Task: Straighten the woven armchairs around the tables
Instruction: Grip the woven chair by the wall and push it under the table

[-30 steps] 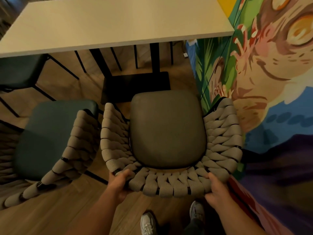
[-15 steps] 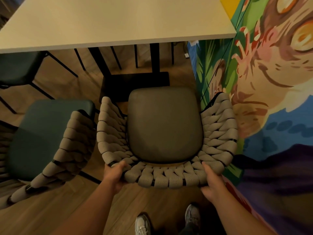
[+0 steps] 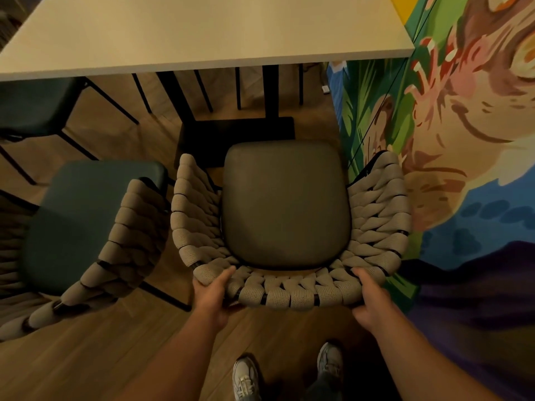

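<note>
A woven armchair (image 3: 379, 215) with beige rope back and a dark grey seat cushion stands below me, facing the pale table (image 3: 202, 33). My left hand (image 3: 212, 293) grips the left part of its curved backrest, thumb over the top. At the right part of the backrest my right hand (image 3: 369, 301) grips the rim the same way. The chair's right arm lies close to the painted wall. A second woven armchair (image 3: 124, 235) with a teal seat stands to the left, angled, its arm close to the first chair's left arm.
A colourful mural wall (image 3: 463, 140) runs along the right. The table's black pedestal base (image 3: 237, 134) sits just ahead of the chair. Another teal-seated chair (image 3: 31, 108) is tucked under the table at far left. My feet (image 3: 246, 377) stand on the wooden floor.
The grey-seated armchair has shifted forward toward the table, with both hands holding its backrest throughout. My feet have stepped forward after it.
</note>
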`<state>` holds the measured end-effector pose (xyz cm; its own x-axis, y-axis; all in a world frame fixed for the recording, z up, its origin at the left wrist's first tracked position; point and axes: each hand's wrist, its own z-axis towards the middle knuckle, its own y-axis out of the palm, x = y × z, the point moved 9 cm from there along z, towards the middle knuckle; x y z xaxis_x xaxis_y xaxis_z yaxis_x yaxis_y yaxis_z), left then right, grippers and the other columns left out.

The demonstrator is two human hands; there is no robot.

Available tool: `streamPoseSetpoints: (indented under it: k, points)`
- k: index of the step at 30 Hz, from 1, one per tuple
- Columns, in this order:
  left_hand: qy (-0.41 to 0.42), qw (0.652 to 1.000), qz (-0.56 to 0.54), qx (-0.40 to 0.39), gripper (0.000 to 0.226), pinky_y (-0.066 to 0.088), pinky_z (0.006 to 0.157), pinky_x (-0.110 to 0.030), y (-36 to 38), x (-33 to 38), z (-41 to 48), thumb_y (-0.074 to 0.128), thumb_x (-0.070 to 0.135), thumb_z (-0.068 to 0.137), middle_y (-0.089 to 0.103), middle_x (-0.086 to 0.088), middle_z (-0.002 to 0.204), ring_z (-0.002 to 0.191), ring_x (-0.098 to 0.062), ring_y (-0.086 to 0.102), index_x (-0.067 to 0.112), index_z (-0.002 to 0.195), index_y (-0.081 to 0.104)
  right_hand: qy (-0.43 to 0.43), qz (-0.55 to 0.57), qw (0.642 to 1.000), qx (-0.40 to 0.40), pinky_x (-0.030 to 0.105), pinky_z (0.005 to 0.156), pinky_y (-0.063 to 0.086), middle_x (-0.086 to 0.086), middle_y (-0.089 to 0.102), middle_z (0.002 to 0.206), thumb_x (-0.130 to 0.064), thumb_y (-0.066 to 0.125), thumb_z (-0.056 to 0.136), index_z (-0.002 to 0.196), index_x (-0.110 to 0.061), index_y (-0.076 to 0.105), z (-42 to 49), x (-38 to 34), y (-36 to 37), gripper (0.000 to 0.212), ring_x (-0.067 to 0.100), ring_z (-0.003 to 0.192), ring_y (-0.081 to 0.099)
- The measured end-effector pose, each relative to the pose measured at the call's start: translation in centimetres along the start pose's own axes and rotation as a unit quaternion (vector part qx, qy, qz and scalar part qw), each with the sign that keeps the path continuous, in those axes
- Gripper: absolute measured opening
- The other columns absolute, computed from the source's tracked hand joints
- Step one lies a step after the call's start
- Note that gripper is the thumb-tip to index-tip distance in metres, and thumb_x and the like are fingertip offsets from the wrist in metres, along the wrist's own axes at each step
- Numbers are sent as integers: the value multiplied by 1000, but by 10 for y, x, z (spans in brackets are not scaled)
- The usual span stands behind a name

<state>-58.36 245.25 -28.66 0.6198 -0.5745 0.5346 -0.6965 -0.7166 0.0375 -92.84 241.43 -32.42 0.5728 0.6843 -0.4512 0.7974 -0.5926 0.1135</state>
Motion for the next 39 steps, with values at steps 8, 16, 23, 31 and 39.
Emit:
streamPoseSetpoints:
  k: [8,16,23,31,39]
  points:
    - [1,1000,-19,-23,71,59,66,-56,6,2,9,61,-9,84,56,-15,123,102,-42,64,32,136,35,-5,-27,1000,15,52,85,57,16,67,127,-12,66,92,138,-23,56,-3,0,1,49,36,111,65]
    - [6,998,32,-49,72,58,70,-60,1,9,10,68,5,86,56,-12,127,103,-41,64,40,139,33,-8,-2,999,41,53,88,55,17,63,132,-11,67,92,141,-25,52,-10,2,3,53,37,114,63]
    - [4,997,45,-70,68,58,65,-57,11,19,16,65,-5,83,58,-15,121,99,-41,65,32,134,38,-36,1,999,39,58,96,50,21,62,129,-5,59,96,139,-17,54,-5,-5,12,45,40,113,62]
    - [20,997,31,-74,64,58,67,-56,53,40,31,63,-7,84,60,-14,117,99,-40,65,29,132,39,-38,0,997,63,59,91,53,21,63,128,-5,65,91,138,-18,53,20,-42,29,50,40,110,64]
    - [19,997,24,-70,68,57,70,-64,98,66,58,66,-6,79,60,-18,124,103,-44,65,30,132,43,-31,-12,997,69,68,93,48,22,61,131,-6,68,89,143,-17,47,50,-88,57,59,43,112,63]
